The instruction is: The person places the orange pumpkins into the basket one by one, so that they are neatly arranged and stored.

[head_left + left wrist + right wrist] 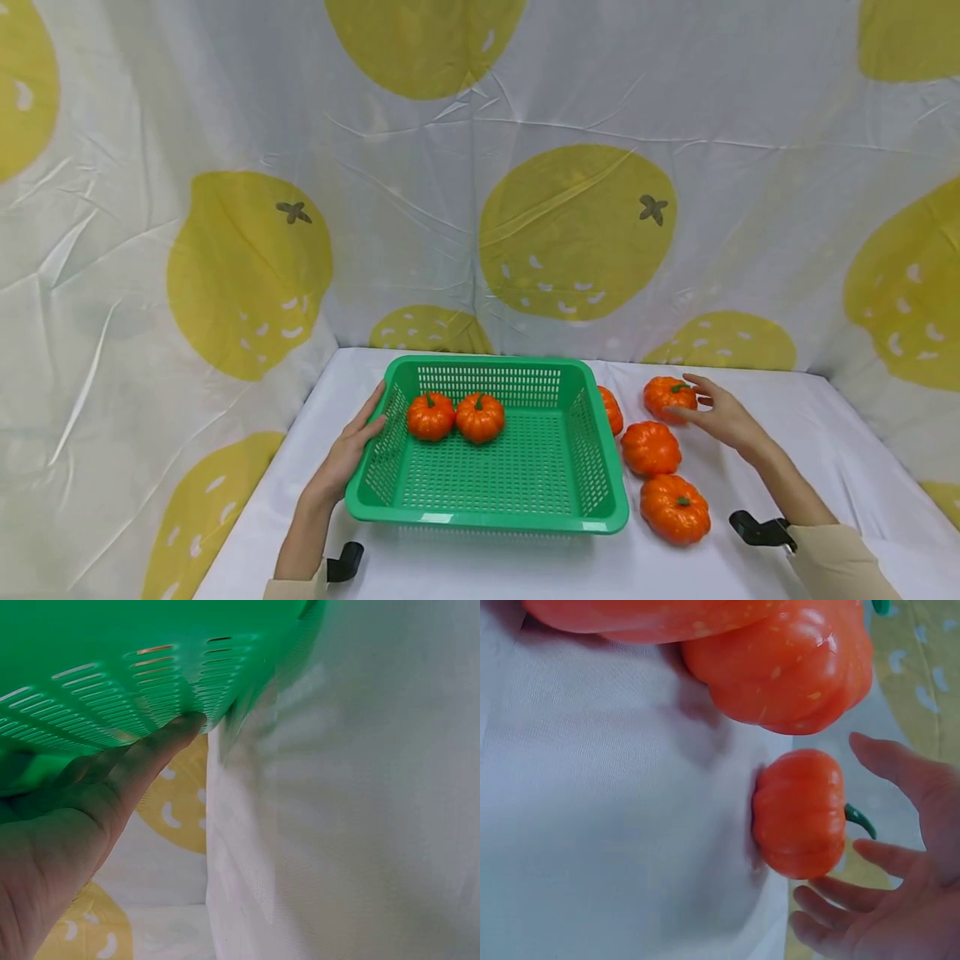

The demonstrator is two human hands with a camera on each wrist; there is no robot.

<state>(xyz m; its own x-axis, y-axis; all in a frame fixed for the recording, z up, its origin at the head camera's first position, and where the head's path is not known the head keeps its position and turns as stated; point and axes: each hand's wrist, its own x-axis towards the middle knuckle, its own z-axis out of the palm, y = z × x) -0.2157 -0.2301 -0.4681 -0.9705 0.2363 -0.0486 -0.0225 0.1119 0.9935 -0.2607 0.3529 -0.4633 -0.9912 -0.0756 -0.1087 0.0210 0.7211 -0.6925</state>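
A green plastic basket [487, 524] with slotted walls stands on the white cloth. Inside it, toward the back left, two small orange pumpkins [431, 417] [480, 418] sit side by side. My left hand [347, 454] rests against the basket's left outer wall; in the left wrist view its fingers lie straight along the green slots [90, 690]. On the right, my right hand [723, 414] is spread beside the farthest-back loose pumpkin [663, 398]. The right wrist view has this pumpkin [799, 814] with its green stem facing the fingers, and no grip around it.
More pumpkins line the basket's right side: one partly hidden behind its wall [611, 410], one in the middle [651, 449], one at the front [675, 509]. A lemon-print curtain [420, 250] hangs behind the table and along its sides.
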